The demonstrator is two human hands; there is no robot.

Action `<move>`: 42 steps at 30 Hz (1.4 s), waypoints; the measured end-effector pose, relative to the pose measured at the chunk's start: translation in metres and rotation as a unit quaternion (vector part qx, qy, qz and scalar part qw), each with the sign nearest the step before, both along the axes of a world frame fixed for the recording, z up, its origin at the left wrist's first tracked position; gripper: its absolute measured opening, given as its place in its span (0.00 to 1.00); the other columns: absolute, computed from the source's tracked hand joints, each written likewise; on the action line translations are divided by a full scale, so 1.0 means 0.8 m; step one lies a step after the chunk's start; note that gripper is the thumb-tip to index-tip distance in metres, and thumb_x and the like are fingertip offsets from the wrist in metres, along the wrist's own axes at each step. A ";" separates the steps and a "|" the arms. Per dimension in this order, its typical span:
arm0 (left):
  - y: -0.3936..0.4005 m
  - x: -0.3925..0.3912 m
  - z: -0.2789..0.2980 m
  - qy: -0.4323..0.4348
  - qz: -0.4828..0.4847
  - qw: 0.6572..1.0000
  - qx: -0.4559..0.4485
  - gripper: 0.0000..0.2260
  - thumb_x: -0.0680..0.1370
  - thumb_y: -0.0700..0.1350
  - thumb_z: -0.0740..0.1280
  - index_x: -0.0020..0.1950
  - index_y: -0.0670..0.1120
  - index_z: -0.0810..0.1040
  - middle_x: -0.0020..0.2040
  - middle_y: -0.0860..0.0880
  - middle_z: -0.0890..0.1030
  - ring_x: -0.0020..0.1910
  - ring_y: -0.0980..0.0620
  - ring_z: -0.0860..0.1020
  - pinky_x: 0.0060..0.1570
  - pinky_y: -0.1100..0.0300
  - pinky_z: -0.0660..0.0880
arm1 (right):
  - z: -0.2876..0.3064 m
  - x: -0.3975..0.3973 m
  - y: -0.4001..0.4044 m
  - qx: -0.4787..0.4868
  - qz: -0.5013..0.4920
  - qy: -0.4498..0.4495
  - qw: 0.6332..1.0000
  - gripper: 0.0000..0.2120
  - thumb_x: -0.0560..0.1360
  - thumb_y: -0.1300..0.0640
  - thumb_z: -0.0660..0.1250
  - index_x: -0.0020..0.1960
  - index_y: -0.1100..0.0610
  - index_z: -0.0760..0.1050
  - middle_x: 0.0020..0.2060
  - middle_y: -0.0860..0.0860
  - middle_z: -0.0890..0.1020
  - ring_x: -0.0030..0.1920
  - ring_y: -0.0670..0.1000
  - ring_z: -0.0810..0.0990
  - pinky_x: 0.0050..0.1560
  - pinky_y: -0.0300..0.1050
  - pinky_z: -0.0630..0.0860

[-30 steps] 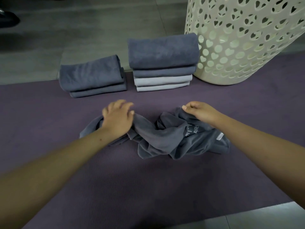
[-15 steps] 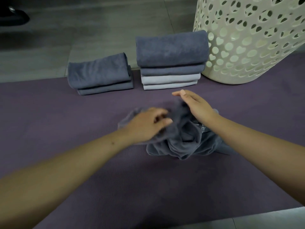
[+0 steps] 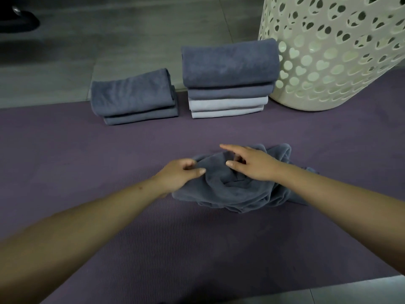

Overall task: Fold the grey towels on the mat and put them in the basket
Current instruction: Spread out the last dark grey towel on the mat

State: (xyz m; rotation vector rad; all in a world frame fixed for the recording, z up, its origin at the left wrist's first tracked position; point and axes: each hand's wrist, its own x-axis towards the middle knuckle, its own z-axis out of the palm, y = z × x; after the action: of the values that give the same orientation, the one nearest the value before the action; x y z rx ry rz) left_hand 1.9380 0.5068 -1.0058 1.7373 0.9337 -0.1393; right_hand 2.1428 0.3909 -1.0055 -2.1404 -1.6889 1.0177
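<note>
I see the crumpled dark grey towel (image 3: 236,189) bunched mid-way across the purple ribbed mat (image 3: 153,249), with bare mat open in front of it and to both sides, while two stacks of folded towels (image 3: 228,77) line the far edge beside the cream plastic basket with heart-shaped holes (image 3: 328,51). My left hand (image 3: 179,174) pinches the towel's left rim between thumb and curled fingers. My right hand (image 3: 252,165) lies across the top, forefinger straight, clutching nothing.

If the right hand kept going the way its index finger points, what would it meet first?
Probably bare mat: the right hand points left and away, and that line seems to pass left of the smaller folded stack, though depth is unclear.
</note>
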 end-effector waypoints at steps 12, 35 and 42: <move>0.060 0.015 0.089 -0.167 0.060 0.977 -0.121 0.05 0.76 0.45 0.66 0.47 0.46 0.80 0.40 0.51 0.84 0.39 0.57 0.81 0.43 0.64 0.77 | 0.028 0.013 0.008 -0.103 -0.122 0.282 0.946 0.31 0.70 0.26 0.51 0.59 0.43 0.77 0.58 0.42 0.80 0.62 0.44 0.74 0.68 0.45 0.65; 0.077 0.026 0.093 -0.108 0.042 0.993 0.012 0.11 0.77 0.50 0.67 0.41 0.44 0.80 0.37 0.54 0.83 0.39 0.57 0.80 0.42 0.64 0.76 | 0.138 0.063 0.073 0.229 -0.453 0.332 0.795 0.14 0.77 0.46 0.65 0.48 0.57 0.78 0.48 0.53 0.84 0.52 0.54 0.83 0.52 0.48 0.80; 0.148 0.020 0.131 -0.213 0.178 0.957 0.087 0.07 0.80 0.44 0.63 0.44 0.49 0.78 0.31 0.56 0.77 0.29 0.62 0.75 0.32 0.69 0.73 | 0.211 0.008 0.101 0.276 -0.387 0.384 0.792 0.15 0.78 0.47 0.63 0.51 0.59 0.78 0.44 0.55 0.85 0.46 0.52 0.85 0.50 0.50 0.81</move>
State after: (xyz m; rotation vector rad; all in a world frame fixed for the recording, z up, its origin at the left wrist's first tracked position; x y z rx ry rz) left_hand 1.9539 0.6253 -0.9013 1.6344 0.9345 0.5467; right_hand 2.1490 0.4714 -0.8371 -1.4470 -0.5124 0.7995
